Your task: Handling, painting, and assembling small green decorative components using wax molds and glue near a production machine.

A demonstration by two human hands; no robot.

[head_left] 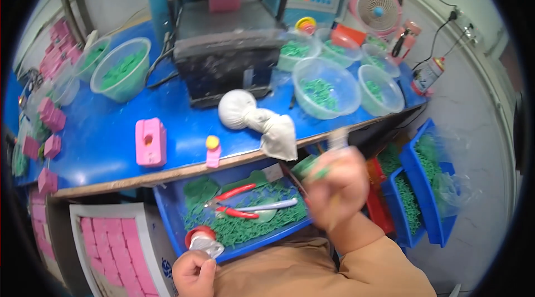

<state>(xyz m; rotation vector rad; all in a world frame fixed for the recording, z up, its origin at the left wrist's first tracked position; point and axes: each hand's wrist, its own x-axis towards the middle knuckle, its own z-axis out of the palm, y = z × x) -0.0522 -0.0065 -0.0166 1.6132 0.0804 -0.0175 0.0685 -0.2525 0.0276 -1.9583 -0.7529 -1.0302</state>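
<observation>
right hand [338, 183] blurred, green piece [306, 168] at fingers indistinct

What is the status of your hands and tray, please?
Left hand curled by blue tray; right hand blurred, green material beside it. Pliers atop tray's green pieces.

Blurred green pieces [305, 167] in the right hand [337, 184], near the blue tray [169, 213]

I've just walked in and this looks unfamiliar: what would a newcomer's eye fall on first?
Probably the red-handled pliers, lying among green bits in the blue tray by the person's lap, with the blurred right hand at the tray's right side. Next, perhaps the white bundle near the table's front edge, and the pink fan with pointed ears at the back right.
</observation>
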